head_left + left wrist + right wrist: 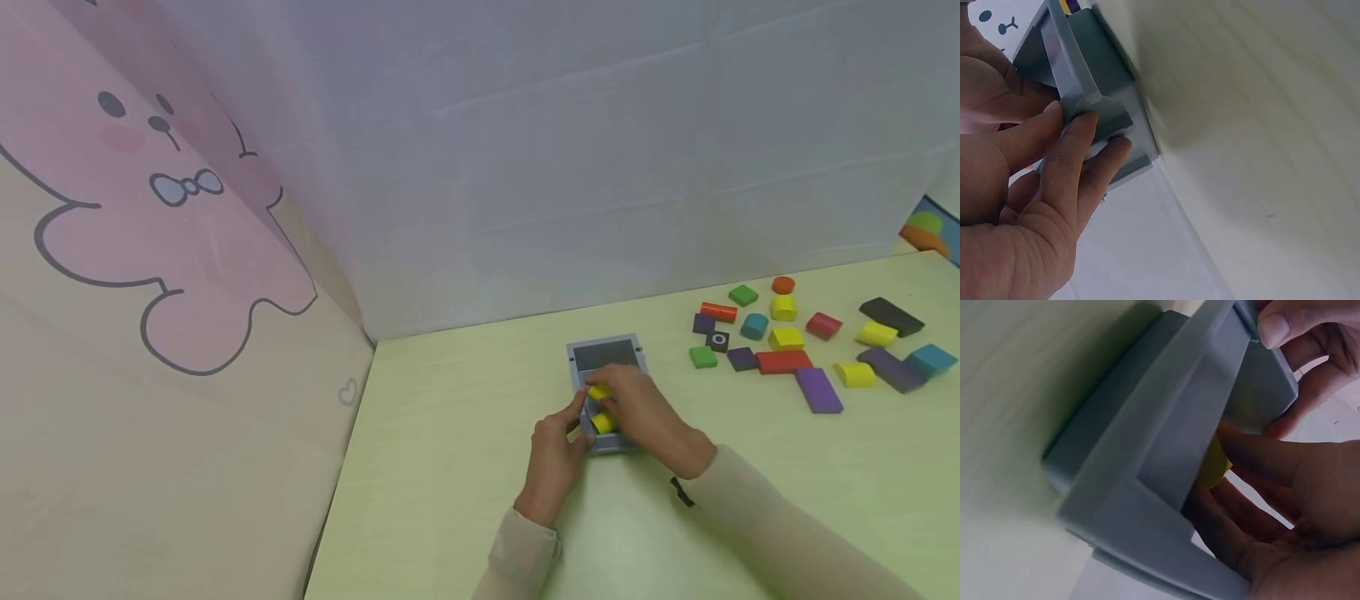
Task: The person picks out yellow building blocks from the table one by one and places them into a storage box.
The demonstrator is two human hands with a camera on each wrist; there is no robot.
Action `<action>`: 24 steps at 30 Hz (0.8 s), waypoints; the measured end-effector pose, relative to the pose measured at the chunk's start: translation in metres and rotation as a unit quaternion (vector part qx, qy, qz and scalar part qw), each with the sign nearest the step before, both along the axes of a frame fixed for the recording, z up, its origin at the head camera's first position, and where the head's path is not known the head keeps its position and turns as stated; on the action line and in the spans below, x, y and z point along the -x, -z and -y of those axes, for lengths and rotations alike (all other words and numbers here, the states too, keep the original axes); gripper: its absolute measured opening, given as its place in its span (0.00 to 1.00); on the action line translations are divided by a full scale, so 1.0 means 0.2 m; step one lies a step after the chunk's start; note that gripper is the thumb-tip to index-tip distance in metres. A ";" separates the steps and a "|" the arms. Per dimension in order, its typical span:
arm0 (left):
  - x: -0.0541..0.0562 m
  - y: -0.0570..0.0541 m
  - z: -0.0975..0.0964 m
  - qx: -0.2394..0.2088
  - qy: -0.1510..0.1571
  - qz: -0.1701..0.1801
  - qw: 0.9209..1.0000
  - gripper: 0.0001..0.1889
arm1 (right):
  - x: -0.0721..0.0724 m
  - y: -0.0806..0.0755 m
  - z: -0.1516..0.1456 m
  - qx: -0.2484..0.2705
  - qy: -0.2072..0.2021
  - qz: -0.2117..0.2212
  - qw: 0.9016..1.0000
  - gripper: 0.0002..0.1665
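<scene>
Placement or removal seems the step, we cannot tell which: our right hand, fingers bent, pinches a yellow block inside the grey box, where another yellow block lies nearer us. Our left hand grips the box's left side. We judge the next move needs a steady box and a gentle release or lift. The left wrist view shows fingertips on the box's outside; the head view instead shows coloured blocks at right.
</scene>
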State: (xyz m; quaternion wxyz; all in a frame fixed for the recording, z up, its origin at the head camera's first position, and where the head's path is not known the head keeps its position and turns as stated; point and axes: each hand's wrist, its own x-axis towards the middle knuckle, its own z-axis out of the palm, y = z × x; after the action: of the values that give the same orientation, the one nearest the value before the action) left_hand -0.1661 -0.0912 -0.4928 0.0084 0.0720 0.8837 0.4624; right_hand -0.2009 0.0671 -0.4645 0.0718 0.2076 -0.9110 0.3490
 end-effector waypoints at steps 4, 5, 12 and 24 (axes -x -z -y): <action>0.00 0.00 0.00 -0.001 -0.001 0.002 1.000 0.36 | 0.01 0.02 0.01 -0.008 -0.002 -0.004 1.000 0.17; 0.00 0.00 0.00 -0.001 0.000 0.002 1.000 0.36 | 0.01 0.02 0.01 -0.010 -0.003 -0.004 1.000 0.17; 0.00 0.00 0.00 -0.005 -0.001 0.002 1.000 0.35 | 0.03 0.03 0.03 -0.025 -0.007 0.018 1.000 0.14; 0.00 0.02 0.00 -0.001 -0.003 -0.001 1.000 0.36 | 0.04 0.08 0.05 -0.029 -0.013 0.011 0.999 0.12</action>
State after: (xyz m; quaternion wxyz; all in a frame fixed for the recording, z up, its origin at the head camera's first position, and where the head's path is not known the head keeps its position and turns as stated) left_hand -0.1663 -0.0920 -0.4960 0.0058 0.0701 0.8833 0.4635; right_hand -0.2092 0.0576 -0.4800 0.0509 0.2176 -0.9187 0.3257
